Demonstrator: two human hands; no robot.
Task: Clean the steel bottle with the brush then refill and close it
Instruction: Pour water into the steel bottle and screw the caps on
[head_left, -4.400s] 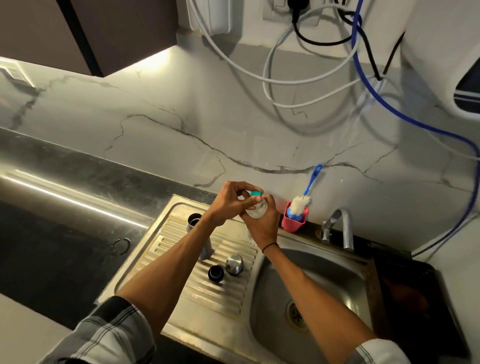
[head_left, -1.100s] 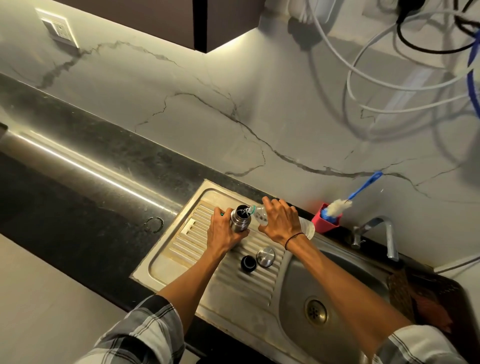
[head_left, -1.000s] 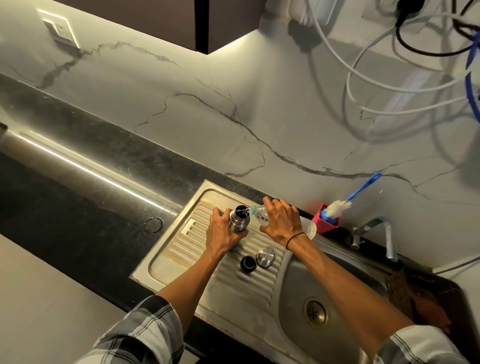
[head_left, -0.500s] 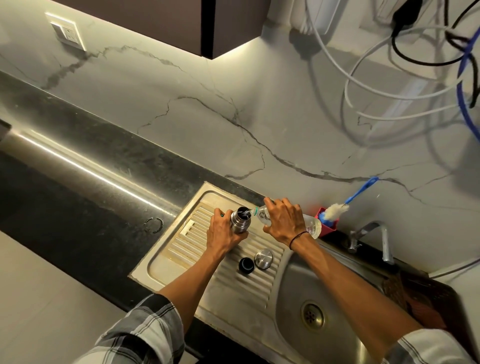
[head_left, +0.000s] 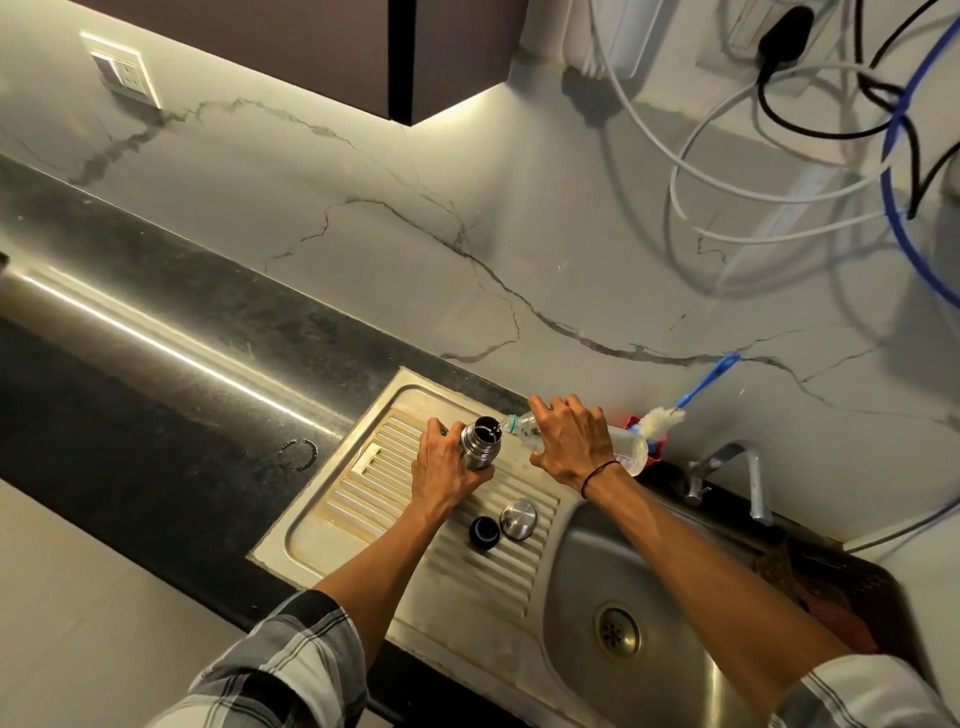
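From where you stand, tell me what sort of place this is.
Most likely a home kitchen: a steel sink with a ribbed drainboard set in a dark stone counter, a tap behind it, and a marble-look backsplash.

Head-worn, looking steeply down from close above; sink drainboard (head_left: 363, 499) at centre, wall toward 12 o'clock.

Count: one steel bottle (head_left: 479, 441), one clear plastic bottle (head_left: 626, 448), two loose caps, one black (head_left: 484, 531) and one steel (head_left: 518, 518). One brush (head_left: 670, 413), one red holder (head_left: 655, 447), one tap (head_left: 737, 475), one drain (head_left: 616, 630). Two hands: left (head_left: 441, 467), right (head_left: 569, 441).
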